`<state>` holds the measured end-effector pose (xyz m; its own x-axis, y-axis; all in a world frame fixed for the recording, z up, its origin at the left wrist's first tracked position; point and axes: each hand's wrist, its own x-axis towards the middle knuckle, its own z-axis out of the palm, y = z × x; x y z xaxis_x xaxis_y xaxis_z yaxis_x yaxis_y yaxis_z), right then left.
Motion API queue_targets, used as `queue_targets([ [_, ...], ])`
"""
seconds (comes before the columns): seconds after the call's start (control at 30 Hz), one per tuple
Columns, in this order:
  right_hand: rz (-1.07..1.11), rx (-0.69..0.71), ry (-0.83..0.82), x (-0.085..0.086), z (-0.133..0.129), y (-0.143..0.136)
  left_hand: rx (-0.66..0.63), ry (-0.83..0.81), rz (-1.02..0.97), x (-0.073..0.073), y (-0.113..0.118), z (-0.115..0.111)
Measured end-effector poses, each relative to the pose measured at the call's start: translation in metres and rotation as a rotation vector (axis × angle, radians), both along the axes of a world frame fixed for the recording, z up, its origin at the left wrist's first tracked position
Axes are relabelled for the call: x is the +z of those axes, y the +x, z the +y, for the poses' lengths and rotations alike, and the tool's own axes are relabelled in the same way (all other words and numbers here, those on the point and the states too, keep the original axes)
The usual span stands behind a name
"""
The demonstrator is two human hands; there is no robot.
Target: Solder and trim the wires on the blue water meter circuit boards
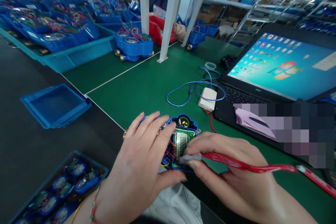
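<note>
A blue water meter lies open at the table's near edge, showing a green circuit board, a lit-up digit display and red and yellow wires. Over its left side stretches my left hand, fingers across the top and thumb along the near edge, gripping it. Between thumb and fingertips my right hand pinches a grey connector, pressed against the board at the display's lower end. A red-sleeved cable runs from that connector to the right across the hand. Part of the meter is hidden under my left hand.
A laptop stands at the right, beside a small white box with a blue cable. More meters fill a blue tray and a lower crate. White posts rise from the table; people work beyond.
</note>
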<state>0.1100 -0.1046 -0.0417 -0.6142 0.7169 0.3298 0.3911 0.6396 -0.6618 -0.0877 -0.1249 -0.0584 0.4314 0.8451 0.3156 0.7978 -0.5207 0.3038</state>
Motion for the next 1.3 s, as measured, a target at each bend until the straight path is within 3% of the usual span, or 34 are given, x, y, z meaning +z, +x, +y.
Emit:
queue_targets([
  [0.23, 0.012, -0.018, -0.095, 0.003, 0.000, 0.000, -0.002, -0.010, 0.003, 0.001, 0.000, -0.002],
  [0.5, 0.098, -0.195, -0.114, 0.005, 0.003, -0.006, -0.088, -0.088, -0.027, 0.001, -0.011, 0.013],
  [0.7, 0.182, -0.255, -0.138, 0.003, 0.004, -0.008, -0.126, -0.192, -0.234, 0.008, -0.018, 0.011],
  [0.83, 0.317, -0.249, -0.115, 0.005, -0.001, -0.007, -0.096, -0.129, -0.381, 0.019, -0.008, 0.001],
  [1.03, 0.481, -0.124, -0.190, 0.009, -0.011, -0.007, -0.073, -0.020, -0.550, 0.034, 0.018, -0.009],
  [1.2, 0.564, -0.124, -0.143, 0.011, -0.016, -0.011, -0.027, -0.026, -0.660, 0.034, 0.027, -0.021],
  [1.3, 0.594, -0.190, -0.108, 0.012, -0.013, -0.006, 0.035, 0.043, -0.593, 0.031, 0.019, -0.028],
])
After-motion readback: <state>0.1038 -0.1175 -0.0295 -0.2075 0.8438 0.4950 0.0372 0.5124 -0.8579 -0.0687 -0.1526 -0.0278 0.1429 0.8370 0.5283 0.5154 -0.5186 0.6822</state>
